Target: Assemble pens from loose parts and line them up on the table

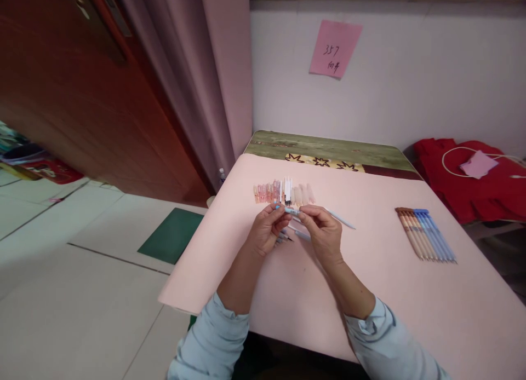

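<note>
Over the table, my left hand (268,228) pinches one end of a small light-blue pen part (292,211). The fingers and thumb of my right hand (325,232) close on its other end. Just beyond are a row of pink patterned pen pieces (266,193), white refills with dark ends (288,191) and pale translucent pieces (304,194). A slim light-blue pen barrel (342,218) lies to the right of my right hand. Between my wrists, another pale-blue piece (302,235) and several dark-tipped parts (282,237) are partly covered by my hands.
The table has a pale pink cover (382,281). On its right, brown and blue pens (425,235) lie side by side. Red cloth (435,166) with a white cable stands beyond the right edge. A curtain (224,68) and brown door (102,95) are left.
</note>
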The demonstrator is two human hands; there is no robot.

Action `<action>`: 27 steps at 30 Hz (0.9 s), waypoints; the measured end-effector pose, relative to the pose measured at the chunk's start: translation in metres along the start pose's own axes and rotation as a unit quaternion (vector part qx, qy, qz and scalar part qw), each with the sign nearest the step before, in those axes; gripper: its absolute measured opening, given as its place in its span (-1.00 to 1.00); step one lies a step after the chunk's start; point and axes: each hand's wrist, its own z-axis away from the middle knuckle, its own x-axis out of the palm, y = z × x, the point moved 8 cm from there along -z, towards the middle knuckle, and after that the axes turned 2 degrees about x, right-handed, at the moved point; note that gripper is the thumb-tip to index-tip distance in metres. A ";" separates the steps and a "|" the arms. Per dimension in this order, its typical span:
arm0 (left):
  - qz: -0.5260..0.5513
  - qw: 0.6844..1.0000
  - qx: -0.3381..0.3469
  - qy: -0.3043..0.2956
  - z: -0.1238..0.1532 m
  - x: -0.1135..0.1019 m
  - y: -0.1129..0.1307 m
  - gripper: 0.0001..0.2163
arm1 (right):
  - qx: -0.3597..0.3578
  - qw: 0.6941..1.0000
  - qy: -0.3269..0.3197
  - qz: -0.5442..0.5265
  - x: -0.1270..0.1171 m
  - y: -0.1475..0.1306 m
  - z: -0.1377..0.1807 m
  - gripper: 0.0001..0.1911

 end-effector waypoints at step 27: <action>0.169 0.979 0.074 0.091 -0.005 -0.026 0.027 -0.91 | -0.045 0.866 -0.237 0.438 0.019 0.003 0.004 -0.90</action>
